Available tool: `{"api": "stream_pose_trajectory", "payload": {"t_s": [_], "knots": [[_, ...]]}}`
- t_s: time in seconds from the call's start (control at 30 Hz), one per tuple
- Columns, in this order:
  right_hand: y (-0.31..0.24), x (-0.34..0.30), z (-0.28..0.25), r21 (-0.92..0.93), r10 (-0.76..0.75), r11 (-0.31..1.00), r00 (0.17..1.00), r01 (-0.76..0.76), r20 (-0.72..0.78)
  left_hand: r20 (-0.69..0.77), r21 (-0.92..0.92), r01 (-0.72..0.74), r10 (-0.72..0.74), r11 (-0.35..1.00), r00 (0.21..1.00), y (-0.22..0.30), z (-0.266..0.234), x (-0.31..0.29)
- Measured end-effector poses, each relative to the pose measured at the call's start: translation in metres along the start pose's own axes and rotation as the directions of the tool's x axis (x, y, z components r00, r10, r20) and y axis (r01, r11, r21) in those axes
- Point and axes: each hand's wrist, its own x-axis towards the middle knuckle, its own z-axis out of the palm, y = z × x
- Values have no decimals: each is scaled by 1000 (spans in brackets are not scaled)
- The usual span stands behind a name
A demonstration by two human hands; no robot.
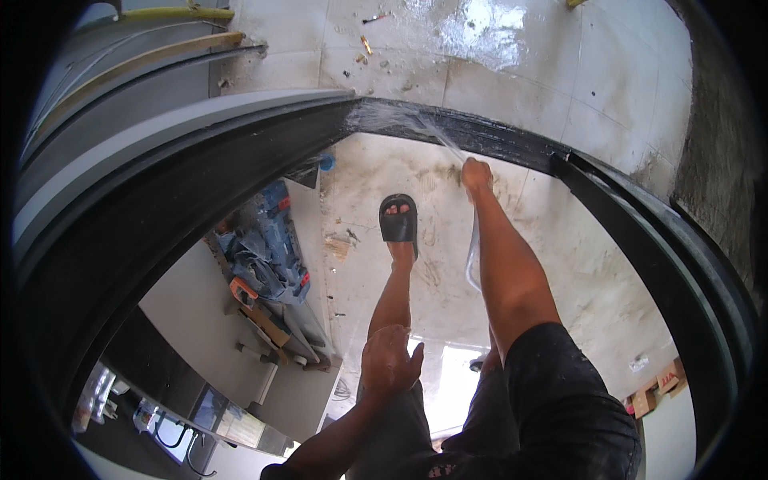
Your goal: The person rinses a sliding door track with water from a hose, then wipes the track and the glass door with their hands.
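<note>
Right grip (478, 174): clamped around a hose (470, 266), upper half, right of centre.
Hose: thin, clear, whitish, curving; hangs below the grip toward mid-frame.
Water (436, 132): white spray fanning up-left from the grip onto a black sill (496, 142), top centre.
Left grip (390, 362): unclenched on the left leg (392, 296), lower centre.

Black short sleeves (552, 360), dark shorts (396, 432), black open-toed slide (398, 230).

Clear slim hose (469, 268) in a slack curve, its spray (438, 133) across the wet black sill (500, 142) near its left corner
</note>
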Motion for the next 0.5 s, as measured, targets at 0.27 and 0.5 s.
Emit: {"api": "stream_pose_trajectory", "payload": {"t_s": [0.27, 0.5], "knots": [[-19, 39, 17, -15, -257, 964, 949, 264, 181, 174, 88, -72, 56, 993, 983, -32, -13, -1], [-52, 14, 0, 223, 43, 965, 918, -141, 395, 236, 81, -93, 72, 992, 969, -35, -11, 5]]}}
